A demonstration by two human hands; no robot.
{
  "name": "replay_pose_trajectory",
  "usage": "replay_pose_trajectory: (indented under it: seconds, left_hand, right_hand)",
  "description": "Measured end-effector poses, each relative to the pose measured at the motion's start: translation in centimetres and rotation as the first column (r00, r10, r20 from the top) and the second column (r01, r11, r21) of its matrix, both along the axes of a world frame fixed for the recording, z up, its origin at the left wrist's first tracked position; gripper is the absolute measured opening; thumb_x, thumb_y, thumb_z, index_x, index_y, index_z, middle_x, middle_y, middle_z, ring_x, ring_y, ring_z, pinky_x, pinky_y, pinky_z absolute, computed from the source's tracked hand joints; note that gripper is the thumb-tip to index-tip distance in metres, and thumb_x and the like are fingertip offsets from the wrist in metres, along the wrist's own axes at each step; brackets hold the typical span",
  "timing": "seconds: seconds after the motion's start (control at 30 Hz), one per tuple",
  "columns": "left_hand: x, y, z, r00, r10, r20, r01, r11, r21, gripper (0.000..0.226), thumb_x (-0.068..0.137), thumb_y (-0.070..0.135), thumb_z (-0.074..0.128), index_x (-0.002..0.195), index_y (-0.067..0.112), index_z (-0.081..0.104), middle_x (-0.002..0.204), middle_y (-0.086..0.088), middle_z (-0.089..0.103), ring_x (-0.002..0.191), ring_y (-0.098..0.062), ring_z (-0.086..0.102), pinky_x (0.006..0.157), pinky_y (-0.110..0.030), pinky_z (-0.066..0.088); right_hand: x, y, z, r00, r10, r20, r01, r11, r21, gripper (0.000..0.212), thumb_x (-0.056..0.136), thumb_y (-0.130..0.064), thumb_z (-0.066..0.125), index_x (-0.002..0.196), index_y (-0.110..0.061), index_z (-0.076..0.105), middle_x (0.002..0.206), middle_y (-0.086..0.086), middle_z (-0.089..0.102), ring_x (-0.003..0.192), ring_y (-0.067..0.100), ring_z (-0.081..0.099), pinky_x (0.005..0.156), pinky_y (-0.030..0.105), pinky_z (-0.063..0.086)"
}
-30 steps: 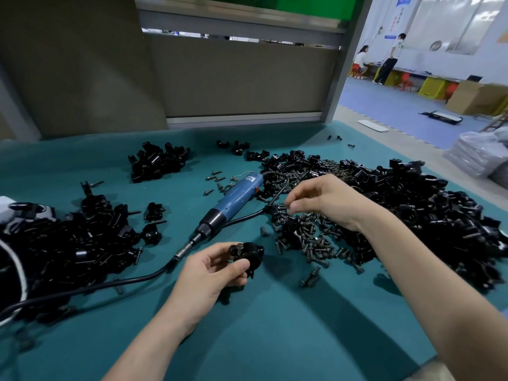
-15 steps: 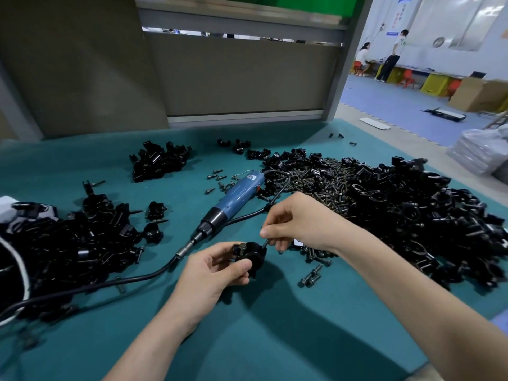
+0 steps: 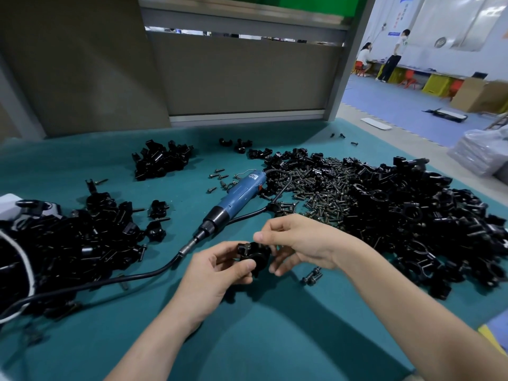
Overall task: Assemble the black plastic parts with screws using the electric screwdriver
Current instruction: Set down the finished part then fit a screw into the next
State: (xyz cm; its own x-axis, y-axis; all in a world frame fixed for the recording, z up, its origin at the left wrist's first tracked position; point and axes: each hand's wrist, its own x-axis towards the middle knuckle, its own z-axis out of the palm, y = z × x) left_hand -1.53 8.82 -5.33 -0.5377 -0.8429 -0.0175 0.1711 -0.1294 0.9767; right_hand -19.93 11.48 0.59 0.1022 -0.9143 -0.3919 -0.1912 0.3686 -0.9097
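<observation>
While gripped low over the worktop (image 3: 247, 342), sits between both hands as a single black part (image 3: 251, 257), near the middle of the view. Held from the left by the left hand (image 3: 217, 273): grip narrow, thumb curled across the near face, fingers wrapped round the far side, leaving only the top and middle showing. Met from the right by the right hand (image 3: 302, 243): grip narrow too, thumb tip pressed on the upper edge of the part, forefinger curled above it, lower fingers bent under the right flank and touching it. Cannot tell whether anything lies pinched under that thumb; too small and covered. Beyond the hands, flat on the worktop and touched by neither: the screwdriver (image 3: 236, 198), blue body slanting away to the right, bit end pointing toward the left hand, with its cord (image 3: 110, 281) looping back alongside and running off to the left. Just right of the screwdriver, a spread of screws (image 3: 324, 193), merging into a big right heap (image 3: 417, 215) of black pieces. Just below the right hand, on bare worktop, a loose pair (image 3: 312, 276) lying side by side. Over on the left, a broad left heap (image 3: 68, 243) crossed by the cord; farther back, a small heap (image 3: 160, 162), well apart from both hands.
</observation>
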Motion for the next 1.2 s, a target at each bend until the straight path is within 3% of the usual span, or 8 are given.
replay_pose_trajectory:
  seconds: [0.23, 0.37, 0.57, 0.67, 0.83, 0.93, 1.1, 1.2]
  left_hand:
    - [0.1, 0.0, 0.0, 1.000, 0.000, -0.002, 0.000, 1.000, -0.008, 0.029, 0.066, 0.010, 0.072, 0.095, 0.013, 0.072, 0.081, -0.004, 0.073, 0.064, -0.011, 0.064, 0.060, -0.019, 0.054]
    - [0.1, 0.0, -0.2, 1.000, 0.016, -0.002, -0.016, 1.000, -0.001, 0.025, 0.075, 0.001, 0.070, 0.098, 0.011, 0.071, 0.082, -0.005, 0.074, 0.064, -0.011, 0.064, 0.061, -0.019, 0.054]
    - [0.1, 0.1, 0.2, 0.993, 0.101, 0.061, -0.084, 0.969, -0.233, 0.022, 0.071, 0.029, 0.081, 0.091, 0.026, 0.076, 0.090, -0.001, 0.075, 0.081, -0.011, 0.067, 0.075, -0.020, 0.052]
    - [0.0, 0.4, 0.3, 0.977, 0.207, 0.050, -0.179, 0.926, -0.331, 0.025, 0.071, 0.047, 0.073, 0.094, 0.038, 0.071, 0.098, 0.002, 0.071, 0.092, -0.016, 0.066, 0.086, -0.028, 0.049]
    - [-0.6, 1.9, 1.1, 0.964, 0.197, -0.180, -0.240, 0.936, -0.257, 0.027, 0.066, 0.045, 0.074, 0.091, 0.038, 0.066, 0.079, 0.003, 0.062, 0.051, -0.012, 0.058, 0.053, -0.025, 0.051]
    - [-0.1, 1.7, 1.2, 0.947, 0.244, -0.211, -0.290, 0.930, -0.226, 0.024, 0.066, 0.044, 0.073, 0.088, 0.038, 0.067, 0.067, 0.008, 0.064, 0.046, -0.007, 0.055, 0.045, -0.022, 0.047]
    - [0.0, 1.2, 1.0, 0.944, 0.262, -0.202, -0.304, 0.929, -0.211, 0.016, 0.067, 0.038, 0.072, 0.071, 0.026, 0.063, 0.054, 0.006, 0.059, 0.038, -0.009, 0.051, 0.041, -0.018, 0.044]
    - [0.0, 0.8, 0.5, 0.943, 0.305, -0.130, -0.329, 0.910, -0.253, 0.020, 0.068, 0.042, 0.069, 0.069, 0.025, 0.060, 0.053, 0.009, 0.056, 0.042, -0.008, 0.050, 0.045, -0.017, 0.043]
  right_hand:
    - [0.3, 0.0, -0.4, 0.998, -0.061, 0.021, 0.062, 0.996, -0.067, 0.024, 0.091, -0.020, 0.065, 0.075, -0.008, 0.050, 0.059, 0.004, 0.058, 0.052, 0.023, 0.064, 0.049, 0.028, 0.054]
    - [0.6, 0.6, -0.5, 0.999, -0.016, 0.042, 0.011, 0.993, 0.116, 0.036, 0.091, -0.042, 0.061, 0.097, -0.007, 0.058, 0.076, 0.014, 0.070, 0.060, 0.028, 0.069, 0.054, 0.029, 0.056]
    - [2.0, 1.3, -2.0, 0.933, -0.196, 0.301, 0.143, 0.972, 0.187, 0.035, 0.092, -0.039, 0.057, 0.080, -0.006, 0.059, 0.060, 0.008, 0.060, 0.048, 0.018, 0.059, 0.044, 0.021, 0.047]
    - [2.8, 1.4, -1.6, 0.896, -0.207, 0.394, 0.151, 0.974, 0.169, 0.031, 0.083, -0.041, 0.061, 0.088, -0.010, 0.060, 0.060, 0.004, 0.060, 0.046, 0.016, 0.055, 0.042, 0.020, 0.043]
    - [4.7, 1.2, -0.6, 0.880, -0.083, 0.467, 0.059, 0.996, 0.065, 0.022, 0.085, -0.037, 0.058, 0.092, -0.018, 0.065, 0.057, 0.000, 0.060, 0.045, 0.013, 0.053, 0.042, 0.019, 0.042]
    - [5.2, 0.9, -0.7, 0.887, -0.046, 0.459, 0.027, 0.998, 0.048, 0.028, 0.083, -0.039, 0.056, 0.098, -0.016, 0.060, 0.055, 0.000, 0.059, 0.045, 0.012, 0.053, 0.043, 0.018, 0.040]
    - [5.5, 0.6, -1.2, 0.872, -0.049, 0.487, 0.010, 0.997, 0.082, 0.036, 0.080, -0.047, 0.056, 0.063, -0.019, 0.071, 0.057, 0.002, 0.059, 0.044, 0.012, 0.053, 0.043, 0.018, 0.040]
    - [5.4, 0.3, -1.5, 0.888, -0.040, 0.458, -0.009, 0.995, 0.104, 0.044, 0.083, -0.049, 0.053, 0.055, -0.019, 0.069, 0.057, 0.000, 0.059, 0.045, 0.011, 0.053, 0.044, 0.017, 0.040]
